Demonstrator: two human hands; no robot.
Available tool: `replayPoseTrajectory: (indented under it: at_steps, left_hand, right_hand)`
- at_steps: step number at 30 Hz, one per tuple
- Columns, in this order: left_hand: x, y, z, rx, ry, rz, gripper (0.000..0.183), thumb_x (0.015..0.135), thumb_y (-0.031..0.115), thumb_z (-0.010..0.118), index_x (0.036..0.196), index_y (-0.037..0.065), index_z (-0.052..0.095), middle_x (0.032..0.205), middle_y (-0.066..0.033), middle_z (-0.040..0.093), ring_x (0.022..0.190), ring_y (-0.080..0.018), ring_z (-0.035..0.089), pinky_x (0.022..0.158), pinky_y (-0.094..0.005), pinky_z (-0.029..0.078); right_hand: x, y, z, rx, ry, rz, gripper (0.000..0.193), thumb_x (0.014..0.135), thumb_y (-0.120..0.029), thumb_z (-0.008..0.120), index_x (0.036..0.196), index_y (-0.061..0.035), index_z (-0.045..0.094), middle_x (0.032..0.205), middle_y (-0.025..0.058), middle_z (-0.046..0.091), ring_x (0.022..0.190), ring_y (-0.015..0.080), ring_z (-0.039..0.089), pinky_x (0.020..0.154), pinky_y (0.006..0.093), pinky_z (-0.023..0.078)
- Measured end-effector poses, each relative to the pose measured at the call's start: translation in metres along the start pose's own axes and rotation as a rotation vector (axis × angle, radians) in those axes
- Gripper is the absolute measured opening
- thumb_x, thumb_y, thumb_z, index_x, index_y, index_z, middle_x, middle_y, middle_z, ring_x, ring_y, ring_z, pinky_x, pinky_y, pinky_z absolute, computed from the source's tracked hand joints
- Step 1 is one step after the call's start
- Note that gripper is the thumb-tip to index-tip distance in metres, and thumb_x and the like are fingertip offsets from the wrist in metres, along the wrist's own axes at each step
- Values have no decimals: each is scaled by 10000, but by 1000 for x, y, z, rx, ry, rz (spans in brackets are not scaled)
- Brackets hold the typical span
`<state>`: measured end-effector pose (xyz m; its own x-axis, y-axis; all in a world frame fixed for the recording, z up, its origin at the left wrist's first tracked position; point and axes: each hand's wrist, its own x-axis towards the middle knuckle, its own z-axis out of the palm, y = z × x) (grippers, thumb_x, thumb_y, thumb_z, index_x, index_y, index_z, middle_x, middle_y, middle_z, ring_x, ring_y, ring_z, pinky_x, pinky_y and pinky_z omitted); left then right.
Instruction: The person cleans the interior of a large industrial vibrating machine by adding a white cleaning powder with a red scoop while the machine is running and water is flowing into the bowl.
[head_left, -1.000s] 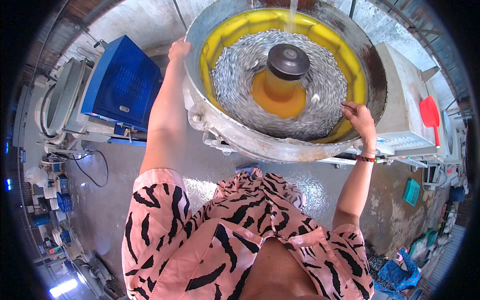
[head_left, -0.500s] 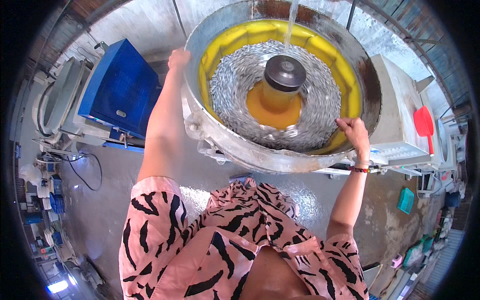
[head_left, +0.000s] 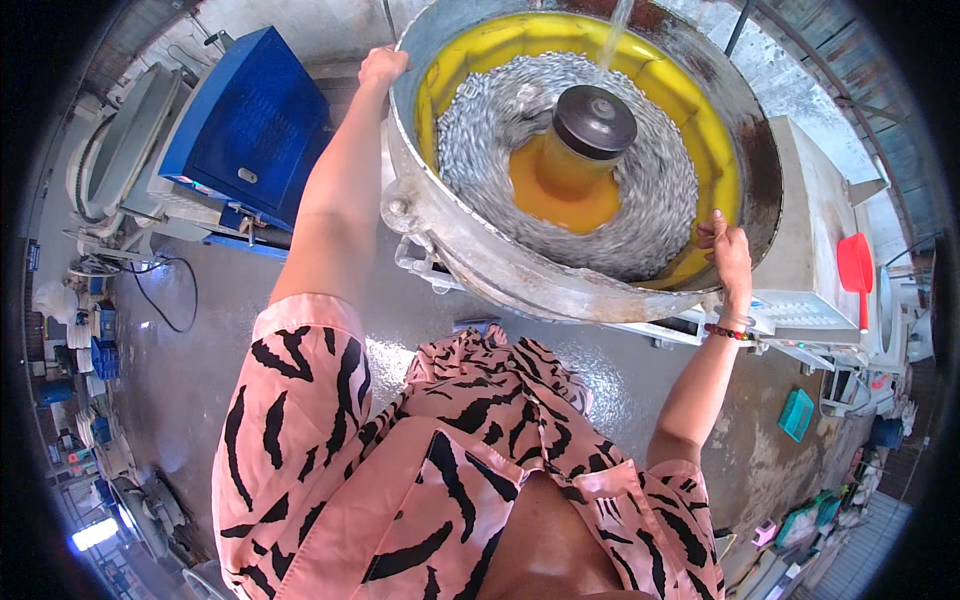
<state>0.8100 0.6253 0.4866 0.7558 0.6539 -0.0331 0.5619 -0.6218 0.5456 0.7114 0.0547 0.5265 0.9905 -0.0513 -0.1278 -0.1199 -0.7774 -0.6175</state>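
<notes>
A round metal vibratory tub (head_left: 520, 288) with a yellow lining (head_left: 735, 165) stands in front of me. Small silvery pieces (head_left: 480, 150) fill it as a ring, blurred by motion. They surround an orange-yellow centre post (head_left: 562, 185) topped with a black cap (head_left: 595, 122). Water (head_left: 617, 30) streams in from above at the far side. My left hand (head_left: 384, 66) is closed over the rim at the far left. Over the right side of the tub, my right hand (head_left: 730, 258) is held by the lining, fingers curled; whatever they may hold is hidden.
A blue machine cabinet (head_left: 245, 130) stands to the left, with a black cable (head_left: 193, 300) on the wet floor. On the right are a pale metal machine (head_left: 815, 210), a red scoop (head_left: 855, 265) and a teal basket (head_left: 796, 415).
My right hand has drawn back from the silvery pieces toward the rim. The left hand stays on the rim. The pieces keep churning, and the whole view has shifted slightly.
</notes>
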Motion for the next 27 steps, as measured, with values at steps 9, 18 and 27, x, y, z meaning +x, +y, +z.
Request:
replayPoseTrajectory:
  at_steps: [9, 18, 27]
  left_hand:
    - [-18, 15, -9, 37, -58, 16, 503, 627, 284, 592, 1126, 228, 549, 1149, -63, 541, 1084, -254, 493, 895, -356, 387]
    - [-15, 9, -7, 23, -9, 19, 470, 644, 268, 586, 1111, 228, 558, 1139, -59, 546, 1089, -252, 487, 896, -352, 383]
    - [-20, 14, -10, 13, -32, -15, 517, 639, 268, 599, 1151, 239, 531, 1171, -44, 528, 1107, -232, 475, 908, -343, 377]
  right_hand:
    - [3, 5, 2, -276, 43, -75, 418, 859, -360, 418, 1221, -153, 437, 954, 157, 600, 929, 338, 549, 794, 415, 398]
    - [-9, -10, 0, -281, 17, -164, 730, 814, -275, 528, 1368, -221, 55, 990, 113, 605, 934, 309, 558, 785, 398, 413]
    - [-10, -9, 0, -239, 71, -185, 769, 798, -267, 562, 1369, -179, 54, 903, 101, 628, 863, 290, 584, 739, 385, 430]
